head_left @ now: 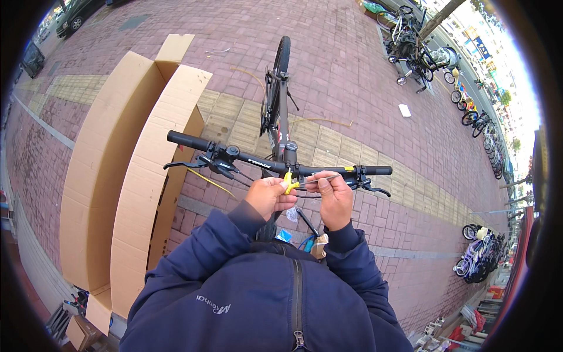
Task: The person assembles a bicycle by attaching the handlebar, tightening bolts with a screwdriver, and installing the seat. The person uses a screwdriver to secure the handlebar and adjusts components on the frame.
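Observation:
A bicycle stands in front of me, its black handlebar (311, 171) crossing left to right and its wheel pointing away. My left hand (267, 196) is closed on the yellow hub of a Y-shaped hex wrench (290, 184), just on the near side of the stem (290, 154). One arm of the wrench points at the stem's front; whether its tip sits in a bolt is too small to tell. My right hand (335, 199) pinches another metal arm of the wrench, near the right brake lever (375, 191). The left brake lever (182, 165) is free of both hands.
Tall open cardboard boxes (143, 199) stand close on the left. Below the handlebar lie a black tube (307, 222) and small packaging. Bicycles and strollers (410, 44) line the far right; more small bikes (478, 258) stand at the right. A car (76, 17) is parked far left.

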Action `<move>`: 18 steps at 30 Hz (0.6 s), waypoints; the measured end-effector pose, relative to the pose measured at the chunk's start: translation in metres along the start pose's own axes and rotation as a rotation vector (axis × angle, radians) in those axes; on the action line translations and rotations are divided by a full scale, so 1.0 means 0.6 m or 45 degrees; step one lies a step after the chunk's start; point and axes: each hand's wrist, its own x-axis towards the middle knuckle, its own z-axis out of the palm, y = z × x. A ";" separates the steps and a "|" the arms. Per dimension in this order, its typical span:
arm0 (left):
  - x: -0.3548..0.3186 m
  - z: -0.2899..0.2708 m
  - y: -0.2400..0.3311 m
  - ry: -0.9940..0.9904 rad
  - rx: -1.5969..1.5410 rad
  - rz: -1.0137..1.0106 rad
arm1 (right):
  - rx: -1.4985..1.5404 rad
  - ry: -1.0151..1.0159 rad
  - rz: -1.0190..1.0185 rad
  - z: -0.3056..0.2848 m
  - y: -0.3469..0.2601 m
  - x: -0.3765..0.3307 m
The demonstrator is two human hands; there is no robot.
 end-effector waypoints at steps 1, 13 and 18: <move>-0.001 0.000 -0.001 0.007 0.002 0.002 | -0.013 -0.017 -0.011 0.001 -0.001 0.000; 0.019 -0.015 -0.025 -0.135 -0.475 -0.031 | -0.387 -0.037 -0.071 0.037 -0.040 0.040; 0.029 -0.019 -0.030 -0.238 -0.604 -0.013 | -0.513 0.015 -0.069 0.055 -0.039 0.059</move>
